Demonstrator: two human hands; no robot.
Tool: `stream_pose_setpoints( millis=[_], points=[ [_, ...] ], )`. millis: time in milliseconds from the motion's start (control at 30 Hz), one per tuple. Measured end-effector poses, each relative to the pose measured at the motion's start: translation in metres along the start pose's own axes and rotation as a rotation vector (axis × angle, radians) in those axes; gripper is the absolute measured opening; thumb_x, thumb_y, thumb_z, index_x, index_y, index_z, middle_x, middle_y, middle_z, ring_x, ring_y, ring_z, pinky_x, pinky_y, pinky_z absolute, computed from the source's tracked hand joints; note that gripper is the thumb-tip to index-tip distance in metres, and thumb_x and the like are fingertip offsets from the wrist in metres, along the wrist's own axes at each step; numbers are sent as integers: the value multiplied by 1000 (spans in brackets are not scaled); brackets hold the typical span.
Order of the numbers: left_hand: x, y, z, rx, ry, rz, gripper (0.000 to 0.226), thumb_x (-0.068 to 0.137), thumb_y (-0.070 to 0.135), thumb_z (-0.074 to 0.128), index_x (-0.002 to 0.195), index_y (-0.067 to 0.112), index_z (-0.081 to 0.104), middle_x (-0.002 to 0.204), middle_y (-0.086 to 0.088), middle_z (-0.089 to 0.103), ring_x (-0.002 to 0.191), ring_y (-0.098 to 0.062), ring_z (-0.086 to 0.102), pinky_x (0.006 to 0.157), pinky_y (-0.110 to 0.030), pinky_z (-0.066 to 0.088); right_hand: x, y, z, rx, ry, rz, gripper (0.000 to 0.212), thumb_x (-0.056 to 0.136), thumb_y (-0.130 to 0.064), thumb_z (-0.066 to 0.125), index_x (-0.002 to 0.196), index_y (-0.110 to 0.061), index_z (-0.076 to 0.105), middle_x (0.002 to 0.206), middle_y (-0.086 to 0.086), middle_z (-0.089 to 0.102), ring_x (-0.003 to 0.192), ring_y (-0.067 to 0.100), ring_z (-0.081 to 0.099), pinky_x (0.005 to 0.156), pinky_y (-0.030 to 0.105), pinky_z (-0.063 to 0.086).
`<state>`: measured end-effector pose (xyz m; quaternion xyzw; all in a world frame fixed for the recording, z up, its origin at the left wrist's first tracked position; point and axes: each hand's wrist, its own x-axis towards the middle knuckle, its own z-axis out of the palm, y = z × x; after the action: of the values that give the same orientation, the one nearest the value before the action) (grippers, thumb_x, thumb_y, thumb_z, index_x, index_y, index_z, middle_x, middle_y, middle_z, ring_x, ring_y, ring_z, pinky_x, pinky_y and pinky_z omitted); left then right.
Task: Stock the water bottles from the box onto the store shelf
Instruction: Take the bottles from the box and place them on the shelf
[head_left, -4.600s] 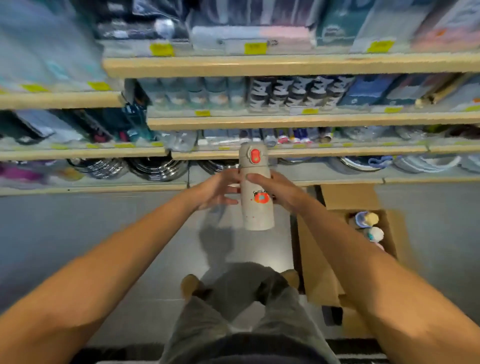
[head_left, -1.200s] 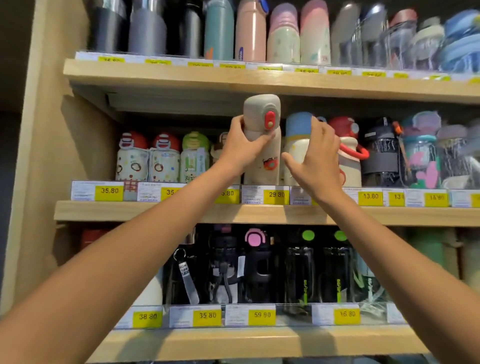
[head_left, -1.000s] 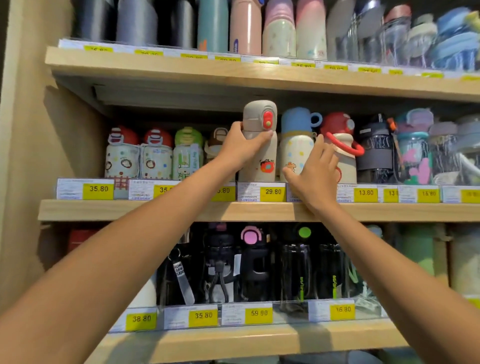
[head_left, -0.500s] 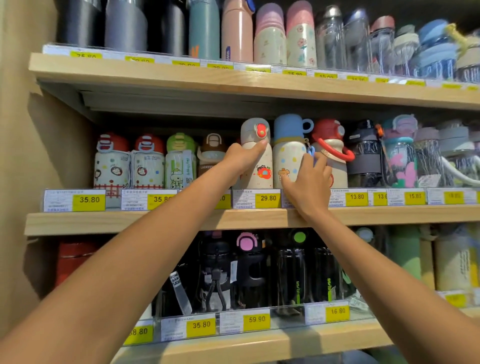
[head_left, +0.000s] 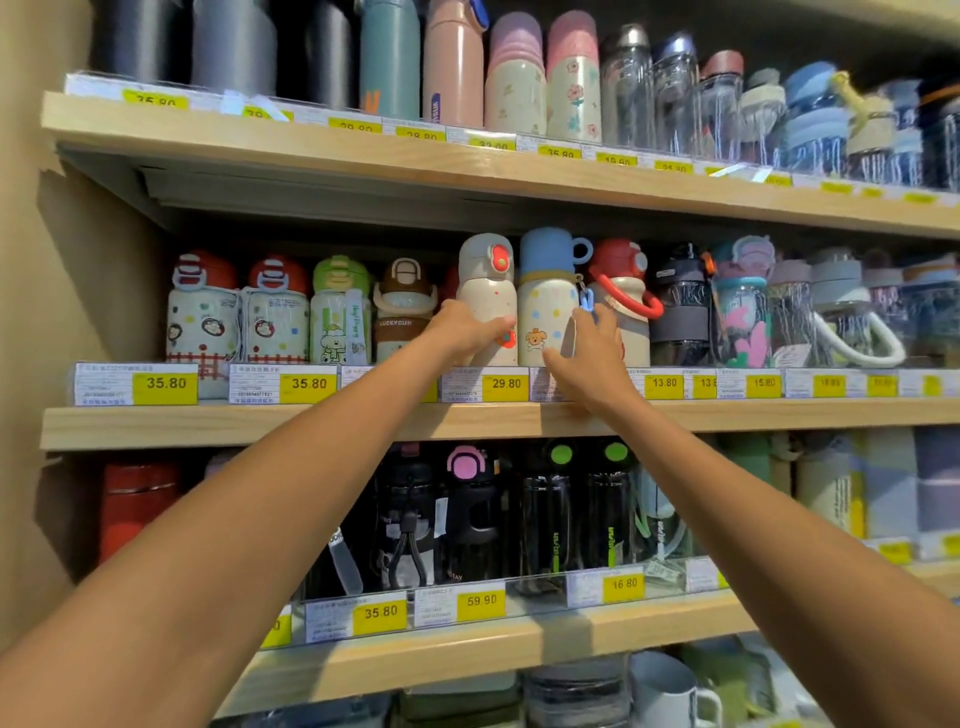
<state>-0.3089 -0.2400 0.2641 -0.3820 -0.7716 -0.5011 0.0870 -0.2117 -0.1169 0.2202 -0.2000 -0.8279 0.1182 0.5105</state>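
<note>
My left hand (head_left: 467, 332) was wrapped round the lower body of the cream bottle (head_left: 485, 291), with the thumb lying across its front beside the red emblem. The bottle stood upright on the middle shelf (head_left: 311, 423), right behind the 29.80 price tag (head_left: 505, 384). The brown-lidded bottle (head_left: 402, 306) was just to its left. The blue-capped bottle (head_left: 548, 306) sat close on its right; I could not tell whether the two touched. My right hand (head_left: 592, 358) held nothing, its fingers loosely spread at the gap between the blue-capped bottle and the red-lidded bottle (head_left: 623, 291) with the red loop handle. I could not make out whether the fingertips touched either one. The upper shelf (head_left: 311, 150) carried tall flasks (head_left: 452, 62), and dark bottles (head_left: 545, 519) stood on the level below.
</note>
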Motion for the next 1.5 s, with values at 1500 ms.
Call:
stream_pose_setpoints(
  millis=[1500],
  points=[
    [-424, 73, 809, -199, -1242, -281, 37, 94, 16, 55, 129, 6, 52, 131, -8, 56, 112, -19, 59, 60, -12, 42, -509, 663, -309, 214, -291, 1394, 26, 96, -15, 46, 113, -1, 60, 112, 19, 67, 80, 17, 57, 67, 27, 43]
  ],
)
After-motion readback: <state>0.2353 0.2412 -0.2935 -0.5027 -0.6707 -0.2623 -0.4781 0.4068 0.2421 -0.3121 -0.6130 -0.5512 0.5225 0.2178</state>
